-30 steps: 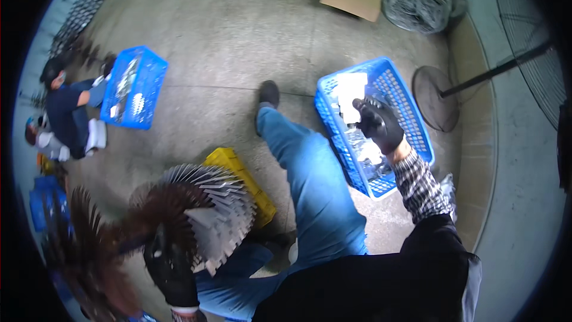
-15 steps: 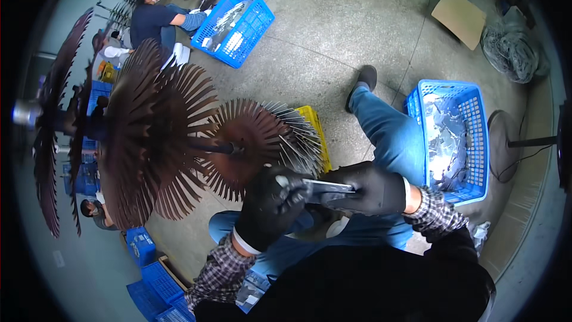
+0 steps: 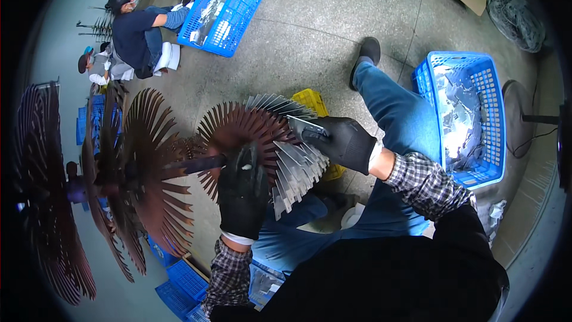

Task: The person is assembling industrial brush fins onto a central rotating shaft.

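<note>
My right hand (image 3: 345, 146), in a black glove, grips a flat grey metal piece (image 3: 307, 126) at the upper right rim of a brown slotted disc (image 3: 235, 122). Whether the piece sits in a slot is hard to see. My left hand (image 3: 243, 194), also gloved in black, lies against the disc's lower left face, its fingers stretched up beside the shaft (image 3: 199, 164). Thin grey metal blades (image 3: 298, 173) stand fanned out along the disc's right and lower right edge. The hands partly hide the disc.
More brown finned discs (image 3: 152, 173) line the shaft to the left. At right stands a blue basket (image 3: 497, 143) of shiny metal pieces. A yellow crate (image 3: 310, 101) sits behind the disc. Another person (image 3: 134, 33) sits at upper left beside a blue basket (image 3: 241, 21).
My hands were together over my lap around a metal piece. Now they are apart: my left hand has moved to the disc face, my right has carried the piece up to the disc's edge.
</note>
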Action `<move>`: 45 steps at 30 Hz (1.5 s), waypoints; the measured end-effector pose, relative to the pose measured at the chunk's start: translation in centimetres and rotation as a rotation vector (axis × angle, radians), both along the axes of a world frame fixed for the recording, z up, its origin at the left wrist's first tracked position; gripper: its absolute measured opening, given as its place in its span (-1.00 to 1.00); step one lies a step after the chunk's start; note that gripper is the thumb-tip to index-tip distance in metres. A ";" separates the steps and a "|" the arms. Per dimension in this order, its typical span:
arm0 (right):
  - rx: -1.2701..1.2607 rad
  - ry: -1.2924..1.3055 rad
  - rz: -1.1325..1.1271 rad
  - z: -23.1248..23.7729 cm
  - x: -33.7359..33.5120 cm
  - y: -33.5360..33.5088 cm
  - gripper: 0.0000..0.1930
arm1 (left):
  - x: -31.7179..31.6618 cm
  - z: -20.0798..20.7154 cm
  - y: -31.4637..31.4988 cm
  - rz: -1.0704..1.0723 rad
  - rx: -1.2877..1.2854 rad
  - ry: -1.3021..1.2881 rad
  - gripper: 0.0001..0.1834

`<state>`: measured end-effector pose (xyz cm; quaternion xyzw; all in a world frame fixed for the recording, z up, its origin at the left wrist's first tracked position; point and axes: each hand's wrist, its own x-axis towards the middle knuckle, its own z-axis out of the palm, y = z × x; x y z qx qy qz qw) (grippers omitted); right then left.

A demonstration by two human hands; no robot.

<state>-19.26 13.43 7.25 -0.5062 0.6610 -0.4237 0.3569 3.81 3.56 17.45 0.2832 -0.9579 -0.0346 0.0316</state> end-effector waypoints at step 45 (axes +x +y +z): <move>-0.291 0.310 0.148 -0.4 1.5 -1.3 -0.70 | -1.9 -1.3 -0.4 0.002 -0.281 -0.230 -0.39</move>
